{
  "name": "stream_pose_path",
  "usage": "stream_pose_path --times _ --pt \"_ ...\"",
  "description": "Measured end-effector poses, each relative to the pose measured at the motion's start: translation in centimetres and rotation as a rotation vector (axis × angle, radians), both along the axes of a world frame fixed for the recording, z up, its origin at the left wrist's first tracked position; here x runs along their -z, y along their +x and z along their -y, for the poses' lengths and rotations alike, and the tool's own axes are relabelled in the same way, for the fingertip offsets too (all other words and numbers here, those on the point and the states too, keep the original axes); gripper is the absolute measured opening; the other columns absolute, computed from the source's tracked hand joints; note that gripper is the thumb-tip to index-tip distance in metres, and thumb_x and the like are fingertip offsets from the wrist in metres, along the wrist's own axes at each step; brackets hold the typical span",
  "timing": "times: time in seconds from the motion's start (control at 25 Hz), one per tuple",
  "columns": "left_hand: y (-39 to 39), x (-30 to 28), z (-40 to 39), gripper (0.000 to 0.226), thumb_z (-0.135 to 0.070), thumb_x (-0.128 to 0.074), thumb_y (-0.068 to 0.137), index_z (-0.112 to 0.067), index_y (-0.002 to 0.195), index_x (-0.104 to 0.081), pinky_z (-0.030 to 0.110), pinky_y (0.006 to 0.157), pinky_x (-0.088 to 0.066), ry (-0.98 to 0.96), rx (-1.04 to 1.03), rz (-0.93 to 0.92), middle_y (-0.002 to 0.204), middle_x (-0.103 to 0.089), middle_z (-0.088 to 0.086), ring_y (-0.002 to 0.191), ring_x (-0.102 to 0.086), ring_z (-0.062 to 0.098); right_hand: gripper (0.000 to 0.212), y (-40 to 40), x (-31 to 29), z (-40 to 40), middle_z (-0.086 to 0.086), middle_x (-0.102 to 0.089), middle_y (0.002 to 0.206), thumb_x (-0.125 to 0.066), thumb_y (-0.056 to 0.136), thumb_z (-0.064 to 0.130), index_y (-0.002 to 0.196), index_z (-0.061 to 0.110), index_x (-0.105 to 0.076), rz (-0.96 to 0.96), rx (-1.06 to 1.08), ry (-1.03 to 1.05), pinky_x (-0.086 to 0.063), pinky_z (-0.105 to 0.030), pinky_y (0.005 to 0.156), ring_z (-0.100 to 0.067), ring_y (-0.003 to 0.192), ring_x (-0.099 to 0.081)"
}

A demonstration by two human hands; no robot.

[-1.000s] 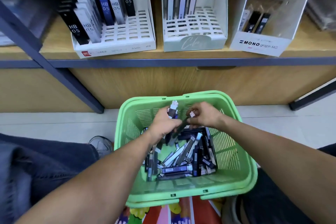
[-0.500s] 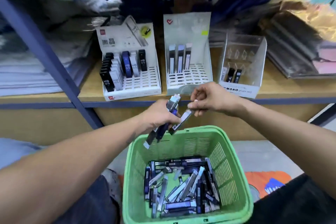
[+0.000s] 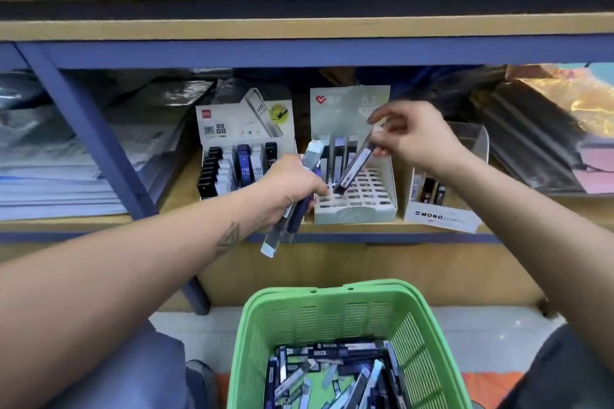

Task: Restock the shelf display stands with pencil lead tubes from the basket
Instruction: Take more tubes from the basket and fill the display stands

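- Two hands are raised in front of the shelf [image 3: 186,219], above the basket [image 3: 332,312].
- Left hand [image 3: 292,189]: its fingers are clenched around a bundle of tubes [image 3: 292,219]. The bundle slants, its upper end sticking out above the hand and its lower end hanging down past the shelf edge.
- Right hand [image 3: 415,139]: thumb and fingers pinch the top of one dark tube [image 3: 354,169]. The other fingers are spread loosely above.
- That tube tilts down and to the left from the right fingers. Its lower tip hangs over the grid of the middle stand [image 3: 355,212]; I cannot tell whether it touches the grid.
- The middle stand sits just below and between both sets of fingers, with a few tubes upright in its back row and most slots bare.
- The left stand [image 3: 246,123] is behind the left hand, holding rows of black, white and blue tubes marked HB.
- The right stand [image 3: 442,219], marked MONO, is under the right wrist, with a few dark tubes inside.
- The green basket is well below both hands, on the floor [image 3: 491,335], with many loose tubes [image 3: 332,375] heaped in its bottom.
- Stacked wrapped packs [image 3: 66,156] lie on the shelf far to the left of the left fingers.
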State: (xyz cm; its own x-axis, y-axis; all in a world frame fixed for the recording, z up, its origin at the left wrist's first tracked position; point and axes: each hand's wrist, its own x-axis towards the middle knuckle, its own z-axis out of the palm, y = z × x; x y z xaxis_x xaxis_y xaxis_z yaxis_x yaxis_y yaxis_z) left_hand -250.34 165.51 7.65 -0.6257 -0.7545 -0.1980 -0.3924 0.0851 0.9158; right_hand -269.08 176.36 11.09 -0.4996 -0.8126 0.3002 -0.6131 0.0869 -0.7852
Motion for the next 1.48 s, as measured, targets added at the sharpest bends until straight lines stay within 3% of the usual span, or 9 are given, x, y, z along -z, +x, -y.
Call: stream_pose_path --times 0.08,0.16,0.4,0.56,0.84,1.0,1.08,1.32,1.48 --pt "-1.0 -0.4 1.1 0.024 0.009 -0.07 0.076 -0.004 0.085 -0.051 0.027 0.049 -0.047 0.01 -0.067 0.019 0.064 -0.054 0.014 0.041 -0.051 0.018 0.015 -1.1 -0.3 1.3 -0.007 -0.07 0.088 -0.071 0.091 0.006 0.1 0.013 -0.063 -0.205 0.058 0.011 -0.063 -0.031 0.068 -0.017 0.066 -0.073" --pt "-1.8 -0.5 2.0 0.025 0.011 -0.068 0.077 -0.006 0.082 -0.05 0.027 0.049 -0.047 0.014 -0.116 0.051 0.067 -0.054 0.014 0.041 -0.05 0.018 0.013 -1.6 0.4 2.6 -0.005 -0.069 0.087 -0.073 0.089 0.006 0.098 0.012 -0.066 -0.27 0.038 0.014 -0.063 -0.041 0.074 -0.017 0.07 -0.072" --pt "-3.3 0.5 3.6 0.021 0.011 -0.069 0.077 -0.003 0.081 -0.053 0.033 0.06 -0.052 -0.02 -0.172 0.121 0.069 -0.059 0.015 0.047 -0.053 0.02 0.009 -1.8 1.8 4.0 -0.005 -0.071 0.084 -0.072 0.09 0.005 0.097 0.008 -0.068 -0.264 -0.001 -0.006 -0.061 -0.045 0.077 -0.017 0.072 -0.073" --pt "-3.8 0.7 3.7 0.02 0.01 -0.07 0.077 -0.003 0.084 -0.055 0.031 0.056 -0.052 -0.014 -0.171 0.133 0.069 -0.06 0.014 0.046 -0.054 0.02 0.009 -1.2 1.6 3.5 -0.002 -0.073 0.08 -0.075 0.088 0.007 0.088 0.013 -0.068 -0.255 -0.087 0.019 -0.061 -0.045 0.079 -0.013 0.073 -0.072" --pt "-4.1 1.2 3.5 0.017 0.008 -0.07 0.079 -0.001 0.083 -0.056 0.028 0.055 -0.05 -0.025 -0.162 0.143 0.066 -0.059 0.013 0.049 -0.054 0.021 0.005 -1.7 2.0 4.0 -0.003 -0.073 0.08 -0.074 0.09 0.007 0.089 0.01 -0.07 -0.218 -0.101 0.009 -0.062 -0.044 0.078 -0.014 0.07 -0.073" --pt "-4.2 1.4 3.6 0.017 0.006 -0.071 0.081 -0.002 0.085 -0.056 0.028 0.057 -0.051 -0.042 -0.158 0.156 0.068 -0.06 0.012 0.05 -0.055 0.02 0.014 -2.0 3.4 4.6 -0.003 -0.072 0.1 -0.071 0.092 0.012 0.104 0.012 -0.078 -0.499 -0.007 -0.013 -0.054 -0.034 0.086 -0.018 0.09 -0.067" --pt "-4.2 1.6 3.8 0.018 0.006 -0.071 0.08 -0.002 0.086 -0.056 0.03 0.06 -0.052 -0.043 -0.164 0.156 0.068 -0.06 0.012 0.051 -0.055 0.021 0.019 -2.0 3.8 4.9 -0.005 -0.072 0.106 -0.07 0.092 0.01 0.109 0.011 -0.076 -0.583 0.001 -0.022 -0.052 -0.035 0.087 -0.024 0.096 -0.066" --pt "-4.5 1.8 3.8 0.019 0.008 -0.07 0.08 -0.002 0.086 -0.055 0.027 0.053 -0.051 -0.037 -0.17 0.158 0.071 -0.06 0.012 0.048 -0.055 0.019 0.012 -2.1 4.4 5.1 -0.003 -0.072 0.101 -0.069 0.09 0.009 0.098 0.011 -0.078 -0.619 0.034 -0.023 -0.055 -0.041 0.083 -0.025 0.092 -0.067" --pt "-4.4 1.7 3.9 0.022 0.008 -0.07 0.078 0.0 0.095 -0.059 0.029 0.055 -0.052 -0.015 -0.173 0.136 0.07 -0.06 0.013 0.051 -0.057 0.021 0.014 -2.3 4.7 4.9 -0.001 -0.067 0.103 -0.068 0.09 0.012 0.101 0.011 -0.077 -0.609 0.019 0.006 -0.054 -0.044 0.081 -0.027 0.092 -0.065"
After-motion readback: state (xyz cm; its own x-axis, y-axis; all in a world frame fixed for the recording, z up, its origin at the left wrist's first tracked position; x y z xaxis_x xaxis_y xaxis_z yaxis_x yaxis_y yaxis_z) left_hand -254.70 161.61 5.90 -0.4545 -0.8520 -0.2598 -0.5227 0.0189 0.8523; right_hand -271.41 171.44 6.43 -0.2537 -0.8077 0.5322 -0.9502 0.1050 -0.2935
